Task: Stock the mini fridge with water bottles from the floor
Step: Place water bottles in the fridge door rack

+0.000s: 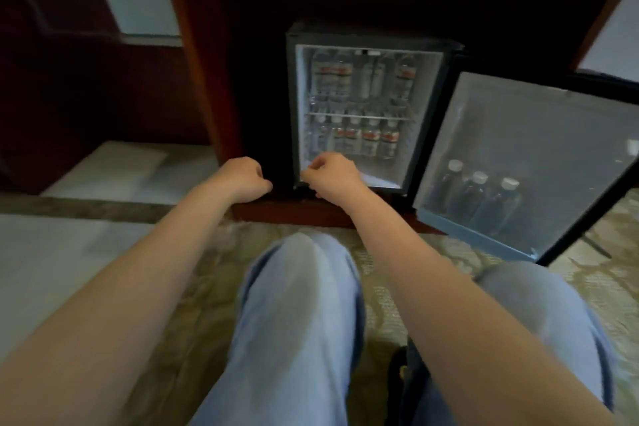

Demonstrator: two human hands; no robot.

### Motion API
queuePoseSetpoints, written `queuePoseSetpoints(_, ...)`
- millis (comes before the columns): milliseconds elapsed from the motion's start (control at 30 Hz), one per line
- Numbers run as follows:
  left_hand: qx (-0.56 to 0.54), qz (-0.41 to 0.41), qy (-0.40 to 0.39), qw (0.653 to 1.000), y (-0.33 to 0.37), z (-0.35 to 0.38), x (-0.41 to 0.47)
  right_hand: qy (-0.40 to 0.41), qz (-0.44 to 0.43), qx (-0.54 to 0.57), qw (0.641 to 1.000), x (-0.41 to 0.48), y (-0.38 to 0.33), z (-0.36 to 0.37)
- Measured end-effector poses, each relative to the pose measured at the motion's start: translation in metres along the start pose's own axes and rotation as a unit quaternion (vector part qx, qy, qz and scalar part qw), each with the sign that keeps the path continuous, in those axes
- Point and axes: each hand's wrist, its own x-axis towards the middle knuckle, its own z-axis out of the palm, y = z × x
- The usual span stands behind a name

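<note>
Finishing up, by the look of it: left hand [247, 178] and right hand [332, 174] both curled, holding nothing. Just past the right hand, water bottles [370, 140] filling both mini fridge [366, 39] shelves; three more in the door [518, 121], further right. Next, probably: swinging that door shut.

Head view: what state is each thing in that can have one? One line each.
mini fridge: lit inside, both levels stocked.
fridge door: swung wide open to the right.
upper bottles: upright.
lower bottles: upright in a row.
door bottles: three, upright in the door.
left hand: fingers curled, holding nothing.
right hand: fingers curled at the fridge's bottom edge, nothing seen in it.
</note>
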Motion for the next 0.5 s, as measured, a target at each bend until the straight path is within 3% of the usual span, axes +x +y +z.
queuePoseSetpoints(233, -0.031, -0.164, 0.013, 0.986, -0.133, 0.022, -0.082, -0.142, -0.089, -0.120, 0.979, -0.037, -0.060, 0.118)
queuePoseSetpoints(500, -0.062, -0.335, 0.009, 0.940, -0.251, 0.083, -0.205, -0.297, -0.135, -0.184, 0.927, -0.093, -0.065, 0.238)
